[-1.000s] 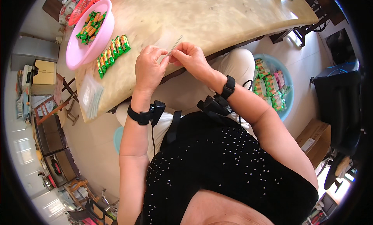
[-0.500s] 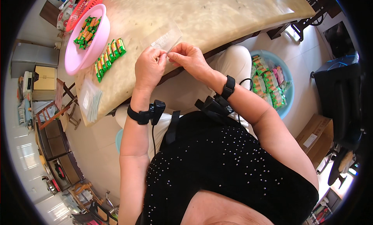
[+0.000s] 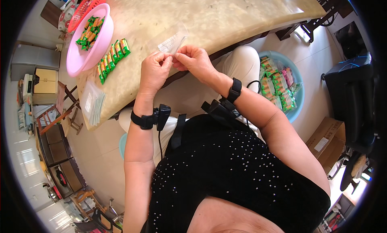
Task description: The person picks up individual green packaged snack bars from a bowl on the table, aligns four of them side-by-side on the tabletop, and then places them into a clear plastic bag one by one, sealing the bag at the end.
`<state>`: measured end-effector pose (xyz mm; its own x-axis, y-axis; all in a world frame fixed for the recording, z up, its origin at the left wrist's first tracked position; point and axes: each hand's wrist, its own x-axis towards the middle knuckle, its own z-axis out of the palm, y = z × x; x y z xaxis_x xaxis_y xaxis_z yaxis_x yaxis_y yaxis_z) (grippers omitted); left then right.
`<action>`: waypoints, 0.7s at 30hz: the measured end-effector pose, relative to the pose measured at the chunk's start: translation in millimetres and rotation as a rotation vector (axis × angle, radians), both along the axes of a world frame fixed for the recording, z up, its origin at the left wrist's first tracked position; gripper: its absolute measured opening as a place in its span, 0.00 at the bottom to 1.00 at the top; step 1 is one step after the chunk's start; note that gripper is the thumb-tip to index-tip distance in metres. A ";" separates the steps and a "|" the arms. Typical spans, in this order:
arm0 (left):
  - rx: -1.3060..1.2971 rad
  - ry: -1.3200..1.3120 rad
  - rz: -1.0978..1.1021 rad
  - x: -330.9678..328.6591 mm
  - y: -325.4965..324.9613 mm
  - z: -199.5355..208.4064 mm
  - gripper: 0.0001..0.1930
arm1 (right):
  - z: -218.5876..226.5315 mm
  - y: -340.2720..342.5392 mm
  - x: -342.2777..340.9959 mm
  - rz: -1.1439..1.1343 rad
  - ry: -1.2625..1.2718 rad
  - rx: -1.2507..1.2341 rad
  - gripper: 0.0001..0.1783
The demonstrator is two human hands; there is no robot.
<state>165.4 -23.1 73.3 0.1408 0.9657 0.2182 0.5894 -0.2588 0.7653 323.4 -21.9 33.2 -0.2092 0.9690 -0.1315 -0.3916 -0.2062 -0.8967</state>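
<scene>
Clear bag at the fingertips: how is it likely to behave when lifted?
The clear bag should feel light, since it looks flat and unfilled. Its see-through film looks thin, so it will probably flex easily. With the left hand and right hand both at its near end, the free far end may flutter.

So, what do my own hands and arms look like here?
Your left hand and right hand are ungloved, and both forearms are sleeveless. Each wears a black strap near the wrist, with a black boxy device and thin dark cable.
</scene>
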 end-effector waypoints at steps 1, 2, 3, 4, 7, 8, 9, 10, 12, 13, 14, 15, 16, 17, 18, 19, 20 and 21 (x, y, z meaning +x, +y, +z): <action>0.000 -0.001 0.000 -0.3 0.3 -0.8 0.04 | -0.6 0.0 0.5 0.016 -0.026 0.009 0.08; -0.020 -0.012 0.007 -1.1 0.2 -1.7 0.04 | -0.8 -0.5 0.0 0.018 -0.025 0.010 0.08; -0.040 -0.023 0.014 -2.0 -0.1 -2.6 0.05 | -1.0 -1.1 -0.7 0.015 -0.028 0.008 0.07; -0.039 -0.023 0.017 -2.2 -0.9 -3.9 0.05 | -1.3 -1.5 -1.4 0.012 -0.031 0.006 0.06; -0.106 -0.146 0.058 -1.0 -0.4 -5.8 0.05 | -1.0 -0.5 -0.9 0.014 -0.050 -0.004 0.06; -0.134 -0.134 0.101 -1.7 0.8 -4.7 0.05 | -0.7 -0.2 -0.7 0.015 -0.052 -0.004 0.06; -0.162 -0.122 0.144 -2.6 2.1 -4.2 0.05 | -0.5 -0.1 -0.4 0.016 -0.037 -0.007 0.06; -0.162 -0.124 0.145 -4.2 4.3 -5.4 0.05 | -0.3 0.0 0.0 0.016 -0.022 -0.011 0.06; -0.031 -0.100 0.161 -10.6 8.8 -8.5 0.04 | 0.4 -0.6 -1.5 0.019 -0.031 -0.020 0.06; -0.029 -0.100 0.166 -13.7 10.5 -9.5 0.04 | 0.7 -1.0 -2.4 0.017 -0.041 -0.032 0.06; 0.019 -0.076 0.174 -14.9 12.4 -9.3 0.04 | -0.6 -0.7 -2.4 0.020 -0.041 -0.030 0.06; 0.067 -0.052 0.182 -16.1 13.4 -9.0 0.03 | -2.7 -0.4 -2.8 0.029 -0.056 -0.029 0.07; 0.069 -0.052 0.186 -17.3 13.5 -8.4 0.03 | -4.1 -0.2 -2.9 0.039 -0.071 -0.028 0.07; 0.137 0.024 0.211 -16.8 13.2 -5.7 0.03 | -4.0 -0.7 -2.4 0.040 -0.071 -0.026 0.07; 0.206 0.101 0.235 -16.2 12.4 -2.8 0.03 | -3.8 -2.1 -1.9 0.051 -0.088 -0.030 0.07; 0.207 0.101 0.237 -15.2 9.9 0.4 0.03 | -3.6 -3.1 -1.4 0.062 -0.105 -0.034 0.08; 0.241 0.147 0.233 -12.9 6.1 3.3 0.02 | -4.3 -3.8 -0.4 0.061 -0.106 -0.033 0.08; 0.274 0.192 0.228 -11.3 3.3 4.5 0.01 | -5.6 -4.3 0.7 0.064 -0.132 -0.030 0.08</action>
